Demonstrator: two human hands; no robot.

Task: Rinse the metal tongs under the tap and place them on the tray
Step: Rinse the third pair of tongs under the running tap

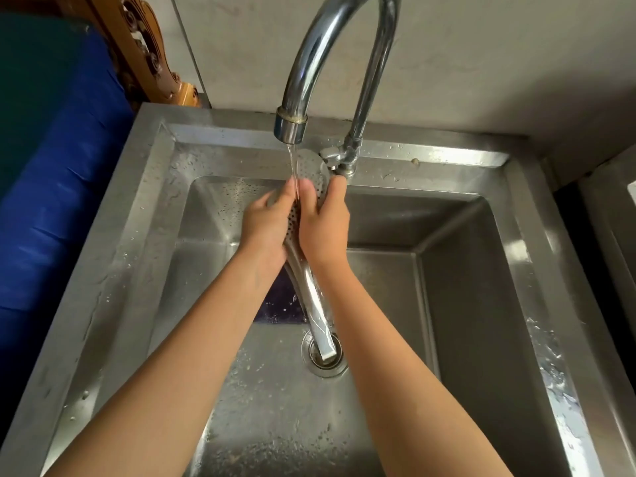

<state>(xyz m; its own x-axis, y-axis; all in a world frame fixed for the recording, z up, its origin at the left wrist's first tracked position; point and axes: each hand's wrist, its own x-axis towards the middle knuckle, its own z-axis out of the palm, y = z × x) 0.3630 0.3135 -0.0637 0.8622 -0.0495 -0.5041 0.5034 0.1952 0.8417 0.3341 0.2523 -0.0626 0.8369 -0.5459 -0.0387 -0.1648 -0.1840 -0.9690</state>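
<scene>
One drain (327, 359) lies nearest, under the handle end of one pair of metal tongs (311, 290). Two hands, the left hand (266, 225) and the right hand (323, 225), each with a curled grip round the perforated heads, hold it over one sink (516, 256), beneath one tap (330, 39) running water.

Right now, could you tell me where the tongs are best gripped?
Grip the tongs by the smooth, narrow handle below the left hand and right hand, coming from the near side: it points toward the person and lies bare, while the wide perforated heads sit under the tap.
</scene>
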